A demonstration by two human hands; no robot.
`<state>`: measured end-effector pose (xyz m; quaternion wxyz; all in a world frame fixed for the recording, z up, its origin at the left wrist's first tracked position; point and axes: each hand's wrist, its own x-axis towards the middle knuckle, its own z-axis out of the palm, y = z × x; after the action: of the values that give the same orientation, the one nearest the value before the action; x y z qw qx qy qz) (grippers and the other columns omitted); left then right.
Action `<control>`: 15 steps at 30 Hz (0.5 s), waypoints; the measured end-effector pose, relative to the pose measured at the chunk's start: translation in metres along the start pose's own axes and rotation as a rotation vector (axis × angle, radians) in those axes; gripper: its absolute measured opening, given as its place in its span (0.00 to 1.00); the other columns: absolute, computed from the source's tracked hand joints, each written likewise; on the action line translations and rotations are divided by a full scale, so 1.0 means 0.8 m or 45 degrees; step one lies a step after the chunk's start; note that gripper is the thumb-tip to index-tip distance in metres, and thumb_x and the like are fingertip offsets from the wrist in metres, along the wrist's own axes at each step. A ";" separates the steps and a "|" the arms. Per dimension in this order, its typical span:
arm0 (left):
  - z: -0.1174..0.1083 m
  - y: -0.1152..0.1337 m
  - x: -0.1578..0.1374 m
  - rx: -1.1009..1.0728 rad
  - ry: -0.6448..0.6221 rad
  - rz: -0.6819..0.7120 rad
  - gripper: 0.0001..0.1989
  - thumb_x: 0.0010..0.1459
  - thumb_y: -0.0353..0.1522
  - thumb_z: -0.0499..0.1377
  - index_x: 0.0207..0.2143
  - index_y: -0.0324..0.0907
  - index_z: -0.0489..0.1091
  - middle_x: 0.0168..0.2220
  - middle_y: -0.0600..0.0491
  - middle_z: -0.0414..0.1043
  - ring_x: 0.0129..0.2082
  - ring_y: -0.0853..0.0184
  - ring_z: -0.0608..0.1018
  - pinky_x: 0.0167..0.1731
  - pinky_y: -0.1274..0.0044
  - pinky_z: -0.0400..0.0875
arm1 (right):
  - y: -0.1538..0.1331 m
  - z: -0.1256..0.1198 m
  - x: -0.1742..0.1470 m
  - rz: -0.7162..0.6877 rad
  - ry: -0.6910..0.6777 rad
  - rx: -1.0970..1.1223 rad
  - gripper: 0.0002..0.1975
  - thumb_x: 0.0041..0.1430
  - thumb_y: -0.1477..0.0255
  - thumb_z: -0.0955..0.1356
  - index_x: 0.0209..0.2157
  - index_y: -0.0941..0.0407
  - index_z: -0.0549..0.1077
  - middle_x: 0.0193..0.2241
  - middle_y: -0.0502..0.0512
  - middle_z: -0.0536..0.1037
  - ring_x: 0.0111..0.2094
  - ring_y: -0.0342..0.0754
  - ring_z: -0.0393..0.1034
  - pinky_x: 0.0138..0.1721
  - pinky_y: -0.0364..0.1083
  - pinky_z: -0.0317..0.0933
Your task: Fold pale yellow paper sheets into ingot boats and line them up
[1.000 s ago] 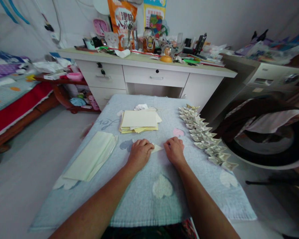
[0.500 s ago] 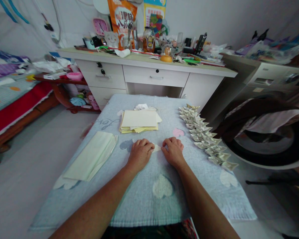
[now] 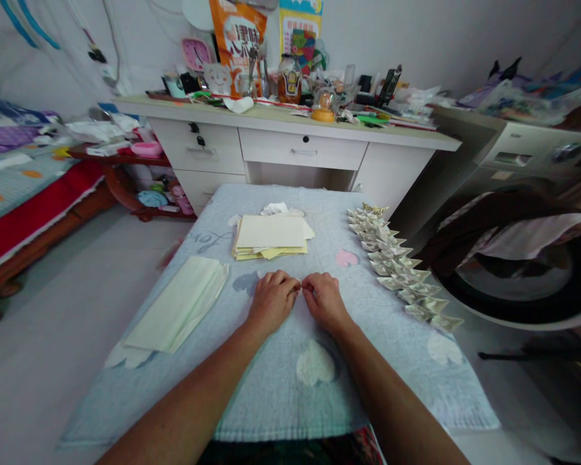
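Observation:
A small piece of pale paper lies mostly hidden under my fingers; one light corner of the paper (image 3: 259, 274) peeks out past my left hand (image 3: 274, 299). That hand is closed over it, pressing it on the table. My right hand (image 3: 324, 298) is closed too, thumb and fingers pinched at the paper's right end, almost touching the left fingertips. Beyond the hands sits a stack of cream and yellow paper sheets (image 3: 270, 231). To the left rests a folded bundle of pale green paper (image 3: 179, 303). Rows of folded paper boats (image 3: 399, 266) stand on the right.
A blue patterned cloth (image 3: 275, 394) covers the table. Crumpled white paper (image 3: 274, 208) lies behind the stack. Past the table stands a white desk (image 3: 303, 147) crowded with items. A washing machine (image 3: 527, 148) with clothes in its door is to the right, a bed (image 3: 39, 206) to the left.
My right hand has moved left until its fingertips nearly meet the left ones, covering the paper's tip that showed between them. My left hand has barely moved.

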<state>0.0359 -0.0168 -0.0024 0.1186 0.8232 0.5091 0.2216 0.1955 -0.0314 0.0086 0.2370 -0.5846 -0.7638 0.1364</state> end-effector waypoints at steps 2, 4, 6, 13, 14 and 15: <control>-0.001 0.000 0.000 0.000 -0.002 -0.021 0.08 0.58 0.31 0.57 0.40 0.49 0.72 0.39 0.53 0.68 0.43 0.62 0.67 0.43 0.70 0.60 | -0.003 0.004 0.002 0.050 -0.066 -0.056 0.05 0.60 0.74 0.63 0.36 0.55 0.71 0.35 0.53 0.74 0.39 0.49 0.61 0.41 0.47 0.48; -0.002 -0.001 -0.001 0.003 -0.010 -0.052 0.08 0.58 0.31 0.57 0.40 0.49 0.73 0.40 0.53 0.68 0.43 0.62 0.67 0.43 0.70 0.59 | -0.004 0.006 0.004 0.095 -0.103 -0.115 0.06 0.61 0.73 0.63 0.36 0.55 0.72 0.36 0.54 0.74 0.39 0.49 0.61 0.40 0.47 0.47; -0.004 -0.001 -0.002 0.010 -0.020 -0.084 0.08 0.58 0.31 0.57 0.40 0.50 0.73 0.40 0.53 0.68 0.43 0.61 0.66 0.44 0.69 0.59 | -0.005 0.006 0.005 0.119 -0.114 -0.155 0.07 0.63 0.71 0.62 0.35 0.55 0.72 0.36 0.53 0.74 0.39 0.49 0.61 0.39 0.47 0.47; -0.017 -0.006 -0.009 0.056 -0.065 -0.193 0.12 0.56 0.32 0.58 0.42 0.53 0.71 0.43 0.53 0.67 0.47 0.59 0.65 0.48 0.64 0.54 | -0.011 0.006 0.008 0.142 -0.137 -0.231 0.05 0.61 0.69 0.64 0.36 0.53 0.71 0.36 0.53 0.73 0.39 0.50 0.61 0.38 0.47 0.46; -0.019 -0.008 -0.010 0.056 -0.077 -0.206 0.12 0.55 0.32 0.58 0.42 0.53 0.71 0.43 0.52 0.67 0.47 0.58 0.65 0.48 0.64 0.54 | -0.012 0.006 0.008 0.145 -0.143 -0.243 0.05 0.61 0.68 0.64 0.36 0.53 0.71 0.37 0.53 0.73 0.40 0.50 0.61 0.38 0.47 0.46; -0.020 -0.010 -0.010 0.053 -0.089 -0.215 0.12 0.55 0.32 0.58 0.42 0.53 0.71 0.43 0.52 0.67 0.47 0.58 0.65 0.48 0.64 0.54 | -0.013 0.006 0.008 0.148 -0.148 -0.253 0.05 0.61 0.68 0.64 0.36 0.53 0.71 0.36 0.53 0.73 0.40 0.51 0.61 0.38 0.47 0.46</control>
<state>0.0187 -0.0211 0.0066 0.1373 0.7868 0.5769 0.1712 0.1834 -0.0276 0.0108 0.1248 -0.6396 -0.7509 0.1070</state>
